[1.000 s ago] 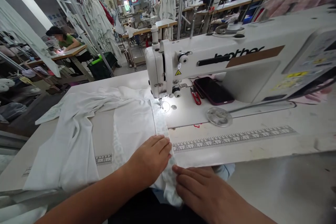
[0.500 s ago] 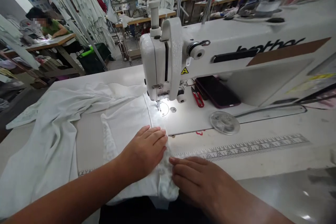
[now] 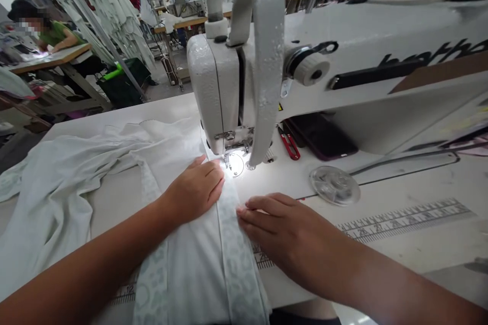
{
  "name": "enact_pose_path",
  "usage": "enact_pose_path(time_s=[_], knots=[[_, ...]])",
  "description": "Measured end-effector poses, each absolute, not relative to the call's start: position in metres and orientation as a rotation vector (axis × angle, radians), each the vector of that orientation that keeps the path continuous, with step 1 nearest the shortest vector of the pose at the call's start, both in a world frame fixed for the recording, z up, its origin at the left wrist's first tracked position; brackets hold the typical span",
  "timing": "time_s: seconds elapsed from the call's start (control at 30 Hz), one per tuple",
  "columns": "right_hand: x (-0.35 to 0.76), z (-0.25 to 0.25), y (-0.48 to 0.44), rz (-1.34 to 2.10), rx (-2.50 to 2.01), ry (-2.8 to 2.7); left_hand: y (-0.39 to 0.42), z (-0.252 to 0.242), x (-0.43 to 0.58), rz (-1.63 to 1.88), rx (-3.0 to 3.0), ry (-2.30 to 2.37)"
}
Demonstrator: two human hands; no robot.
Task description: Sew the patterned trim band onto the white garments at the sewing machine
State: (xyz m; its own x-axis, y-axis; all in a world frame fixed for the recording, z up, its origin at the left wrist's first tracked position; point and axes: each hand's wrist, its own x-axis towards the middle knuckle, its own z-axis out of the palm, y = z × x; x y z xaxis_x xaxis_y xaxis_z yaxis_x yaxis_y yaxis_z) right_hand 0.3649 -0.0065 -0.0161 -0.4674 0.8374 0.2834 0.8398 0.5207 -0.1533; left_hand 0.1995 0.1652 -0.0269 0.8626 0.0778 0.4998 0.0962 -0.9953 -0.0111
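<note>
White fabric with a pale green patterned band along its right edge lies on the sewing machine table, its upper end by the lit needle and presser foot. My left hand rests flat on the fabric just left of the foot, fingers stretched forward. At the band's right edge, my right hand has its fingers drawn together on the cloth, thumb largely hidden. The white sewing machine stands above and ahead of both hands.
Red thread snips and a dark phone lie under the machine arm. Nearer are a clear plastic disc and a printed ruler strip. More white cloth spreads left. A person works at another table.
Both hands have moved forward, my left hand now close beside the presser foot. The fabric's near part stretches out longer and flatter. The view has shifted closer to the machine.
</note>
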Motion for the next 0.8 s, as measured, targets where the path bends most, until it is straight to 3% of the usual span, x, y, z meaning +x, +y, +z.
enact_pose_path(time_s=[0.47,0.67,0.8], knots=[[0.377,-0.007,0.039,0.036,-1.528,-2.436,0.228,-0.028,0.219,-0.675,-2.921,-0.187],[0.358,-0.021,-0.022,0.099,-1.526,-2.195,0.137,-0.012,0.177,-0.587,-3.19,-0.314],[0.32,-0.055,-0.092,0.364,-1.262,-1.817,0.059,-0.013,0.134,-0.505,-3.301,-0.192]])
